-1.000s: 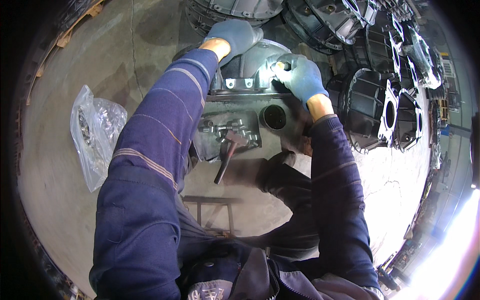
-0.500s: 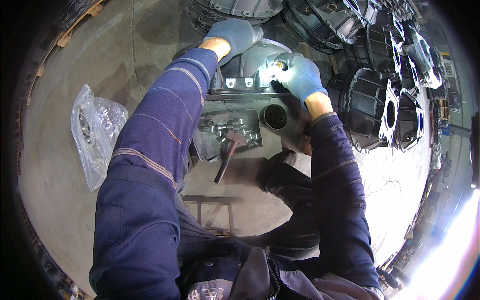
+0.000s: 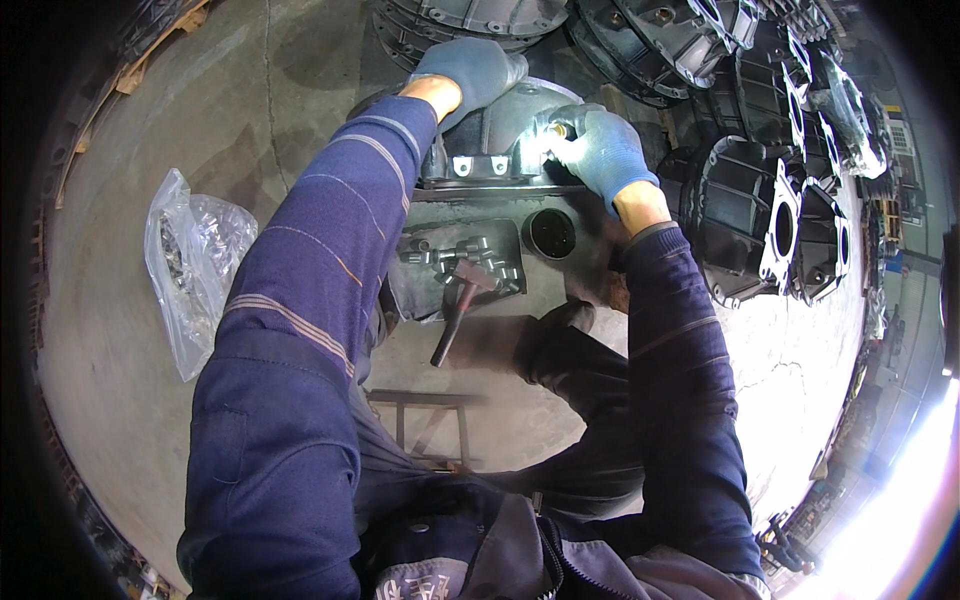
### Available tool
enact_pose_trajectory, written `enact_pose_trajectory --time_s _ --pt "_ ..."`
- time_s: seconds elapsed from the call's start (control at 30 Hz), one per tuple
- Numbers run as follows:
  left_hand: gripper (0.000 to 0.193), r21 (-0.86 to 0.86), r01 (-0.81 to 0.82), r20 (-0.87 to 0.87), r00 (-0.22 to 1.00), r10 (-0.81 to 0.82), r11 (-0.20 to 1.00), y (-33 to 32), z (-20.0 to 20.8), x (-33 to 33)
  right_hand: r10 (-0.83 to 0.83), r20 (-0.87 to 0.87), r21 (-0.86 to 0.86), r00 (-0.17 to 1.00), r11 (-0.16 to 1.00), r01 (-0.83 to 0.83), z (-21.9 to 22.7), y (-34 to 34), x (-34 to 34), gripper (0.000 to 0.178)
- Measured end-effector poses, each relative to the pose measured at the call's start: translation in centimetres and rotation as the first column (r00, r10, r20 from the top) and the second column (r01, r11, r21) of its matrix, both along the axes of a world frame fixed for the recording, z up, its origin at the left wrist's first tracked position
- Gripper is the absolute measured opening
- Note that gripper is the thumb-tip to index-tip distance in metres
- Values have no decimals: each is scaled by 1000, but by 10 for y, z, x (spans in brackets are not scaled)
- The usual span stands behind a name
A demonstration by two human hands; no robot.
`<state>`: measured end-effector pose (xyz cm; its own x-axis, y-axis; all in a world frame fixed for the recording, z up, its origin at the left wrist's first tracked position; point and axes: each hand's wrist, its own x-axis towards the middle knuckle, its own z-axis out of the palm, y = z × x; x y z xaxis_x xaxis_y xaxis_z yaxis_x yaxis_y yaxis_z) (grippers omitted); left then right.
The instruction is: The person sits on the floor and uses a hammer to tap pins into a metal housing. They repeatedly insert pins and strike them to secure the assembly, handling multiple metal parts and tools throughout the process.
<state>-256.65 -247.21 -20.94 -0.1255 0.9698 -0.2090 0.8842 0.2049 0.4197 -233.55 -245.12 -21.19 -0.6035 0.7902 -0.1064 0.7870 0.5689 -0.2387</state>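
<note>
Pinched between the thumb and fingers of the gloved right hand (image 3: 603, 152) is a small brass-coloured piece (image 3: 562, 130), partly hidden by the glove and washed out by a bright glow beside the thumb. It sits at the right side of a grey ribbed metal housing (image 3: 500, 125); whether it touches the casting is too bright to tell. On the housing's far left side lies the gloved left hand (image 3: 467, 75), back upward, its fingers mostly hidden, so I cannot tell whether they clasp anything. Two holes show in a bracket on the housing's near side.

Just nearer than the housing, a shallow metal tray (image 3: 418, 292) holds a loose group of short cylindrical metal parts (image 3: 480, 247). A hammer (image 3: 452, 323) rests with its head over the tray and its handle sticking out toward the near side. Right of the tray stands a round open can (image 3: 545, 216), dark inside.

More black ribbed housings (image 3: 735, 210) are grouped at the right, others (image 3: 470, 15) at the far side. Well to the left, a clear plastic bag (image 3: 185, 255) containing metal pieces lies on the concrete floor (image 3: 120, 330).
</note>
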Motion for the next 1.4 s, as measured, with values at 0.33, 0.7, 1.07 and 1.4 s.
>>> enact_pose_trajectory --time_s 0.33,0.7,1.07,1.4 --pt "58 -17 -3 13 1000 3 1000 -1 3 -1 20 -13 10 1000 1000 -20 -4 0 1 42" --pt "57 -37 27 -12 1000 -28 999 -1 9 1 -701 -374 -289 607 710 642 -158 -141 87 37" --pt "64 -63 28 -85 996 -33 998 5 5 2 -940 151 -988 307 -130 89 -345 -370 50 27" --pt "66 28 23 -43 999 -21 999 1 0 1 -985 106 -954 138 -140 -265 -295 -342 45 23"
